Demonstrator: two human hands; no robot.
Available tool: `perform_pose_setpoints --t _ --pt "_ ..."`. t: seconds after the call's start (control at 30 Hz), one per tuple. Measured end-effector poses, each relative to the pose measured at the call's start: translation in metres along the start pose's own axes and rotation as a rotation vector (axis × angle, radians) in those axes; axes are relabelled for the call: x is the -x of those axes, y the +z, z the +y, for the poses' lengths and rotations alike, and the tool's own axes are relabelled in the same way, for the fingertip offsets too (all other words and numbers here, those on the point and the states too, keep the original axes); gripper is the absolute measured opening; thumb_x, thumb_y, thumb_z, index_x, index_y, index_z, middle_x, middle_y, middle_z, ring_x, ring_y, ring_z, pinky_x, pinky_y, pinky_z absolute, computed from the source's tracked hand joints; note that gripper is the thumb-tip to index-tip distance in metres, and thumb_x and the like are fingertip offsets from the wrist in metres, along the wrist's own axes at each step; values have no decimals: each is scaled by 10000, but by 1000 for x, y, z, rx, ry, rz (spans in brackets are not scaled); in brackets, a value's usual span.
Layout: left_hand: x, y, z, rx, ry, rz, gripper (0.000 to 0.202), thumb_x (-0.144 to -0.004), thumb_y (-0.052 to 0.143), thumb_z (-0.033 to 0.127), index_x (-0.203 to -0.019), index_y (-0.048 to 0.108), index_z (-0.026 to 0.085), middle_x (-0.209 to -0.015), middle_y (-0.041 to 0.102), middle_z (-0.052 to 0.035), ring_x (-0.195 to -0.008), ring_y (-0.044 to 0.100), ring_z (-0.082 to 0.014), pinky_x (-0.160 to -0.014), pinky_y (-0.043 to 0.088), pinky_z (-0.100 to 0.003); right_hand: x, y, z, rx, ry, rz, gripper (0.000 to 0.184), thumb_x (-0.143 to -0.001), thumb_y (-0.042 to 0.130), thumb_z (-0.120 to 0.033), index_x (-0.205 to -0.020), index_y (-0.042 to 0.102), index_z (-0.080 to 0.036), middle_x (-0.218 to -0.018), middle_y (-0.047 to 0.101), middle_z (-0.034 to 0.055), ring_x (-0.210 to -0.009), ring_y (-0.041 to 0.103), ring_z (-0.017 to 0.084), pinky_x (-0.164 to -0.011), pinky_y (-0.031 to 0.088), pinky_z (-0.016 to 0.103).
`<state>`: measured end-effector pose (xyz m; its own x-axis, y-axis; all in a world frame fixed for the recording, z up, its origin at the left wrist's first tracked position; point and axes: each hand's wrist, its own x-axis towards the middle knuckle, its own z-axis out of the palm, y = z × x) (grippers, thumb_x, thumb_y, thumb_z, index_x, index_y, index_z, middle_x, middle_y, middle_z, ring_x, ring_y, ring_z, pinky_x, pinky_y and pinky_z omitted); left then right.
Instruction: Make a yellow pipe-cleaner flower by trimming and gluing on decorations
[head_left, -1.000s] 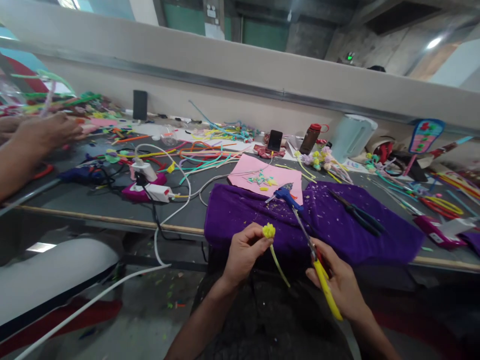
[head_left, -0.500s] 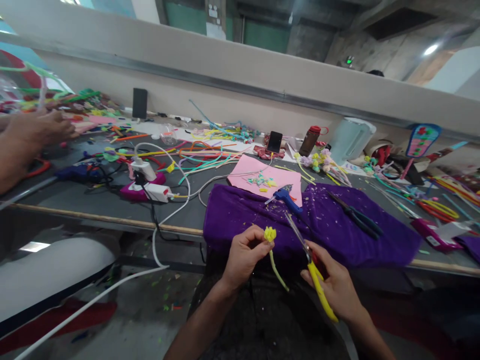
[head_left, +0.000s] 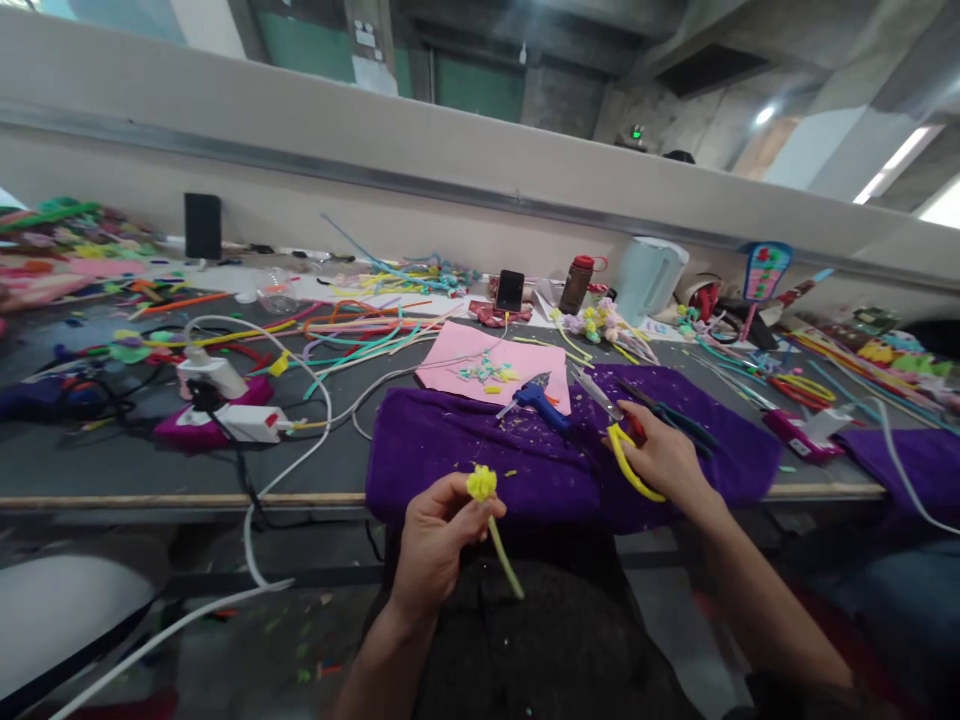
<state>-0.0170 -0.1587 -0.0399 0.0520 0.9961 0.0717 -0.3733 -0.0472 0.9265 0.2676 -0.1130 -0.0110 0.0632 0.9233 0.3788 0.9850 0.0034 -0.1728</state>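
The right hand point(head_left: 664, 455) has shifted toward the right of the frame, gripping yellow-handled scissors point(head_left: 622, 464) over the purple cloth point(head_left: 427, 440), well apart from the yellow flower point(head_left: 482, 483), so cutting seems paused. At lower centre, the left hand point(head_left: 433, 540) pinches that flower.

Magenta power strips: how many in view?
2: one power strip left of the purple cloth bearing the blue glue gun, another power strip by that cloth's right end. More may be hidden.

Bare forearms point(head_left: 757, 570), dark sleeve point(head_left: 806, 697), dark clothing point(head_left: 532, 660)
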Motion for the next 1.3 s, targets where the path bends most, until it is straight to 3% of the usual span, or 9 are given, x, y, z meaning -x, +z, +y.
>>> perform_pose_setpoints --t 0.23,0.4,0.57,0.83,1.0,1.07,1.13,1.2,1.3 --pt "-2 -2 0 -6 -7 46 110 -672 674 236 -679 620 140 -581 611 -5 -444 394 -44 -424 302 -164 -29 12 32 200 98 -162 494 -776 493 -407 -1233 453 -222 -912 681 55 -802 639 241 -620 413 278" --pt "-2 2 -2 -13 -46 19 120 -665 674 243 -661 617 138 -571 610 -8 -435 379 -45 -419 288 -171 -35 18 41 234 159 -190 534 -777 485 -408 -1248 436 -160 -897 685 101 -769 648 265 -576 409 289" --pt "-1 3 -3 -12 -45 7 111 -674 669 236 -666 614 139 -573 608 -2 -436 375 -41 -421 282 -168 -41 20 41 270 149 -216 571 -788 475 -412 -1285 387 -146 -978 665 127 -823 641 272 -605 421 298" --pt "0 -2 -2 -16 -44 55 124 -665 674 248 -665 611 141 -576 612 -4 -438 392 -45 -419 293 -168 -49 10 33 355 53 -279 498 -762 511 -476 -1178 520 -201 -898 683 110 -815 639 279 -605 429 313" --pt "-2 -8 -6 -1 -45 83 121 -673 670 247 -672 607 144 -579 613 -1 -434 392 -43 -415 289 -164 -28 1 17 386 23 -164 457 -814 454 -456 -1180 514 -188 -1026 628 130 -862 619 284 -625 442 331" --pt "-3 -8 -6 -10 -42 83 121 -669 672 249 -674 607 147 -577 611 0 -440 398 -49 -417 290 -168 -14 -4 1 236 -26 -4 423 -826 452 -435 -1157 529 -183 -1001 630 110 -850 618 254 -635 453 315" --pt "-4 -5 -4 -38 -26 64 131 -667 672 262 -668 612 145 -584 612 -6 -445 397 -54 -425 296 -176 1 -9 -20 -99 -135 38 366 -820 489 -401 -1107 558 -185 -917 650 68 -797 622 194 -666 468 279" --pt "-5 -1 1 -96 -12 39 150 -668 668 280 -651 611 142 -564 596 -6 -453 398 -61 -435 303 -184 13 -13 -45 -447 -260 -96 314 -803 528 -369 -1060 584 -197 -882 657 45 -756 621 166 -646 483 255" --pt "-5 5 9 -245 28 16 132 -665 669 263 -649 619 143 -566 579 2 -503 439 -81 -472 330 -190 23 -15 -78 -803 -320 -312 270 -784 562 -286 -1039 592 -203 -866 661 27 -770 621 155 -684 493 259"
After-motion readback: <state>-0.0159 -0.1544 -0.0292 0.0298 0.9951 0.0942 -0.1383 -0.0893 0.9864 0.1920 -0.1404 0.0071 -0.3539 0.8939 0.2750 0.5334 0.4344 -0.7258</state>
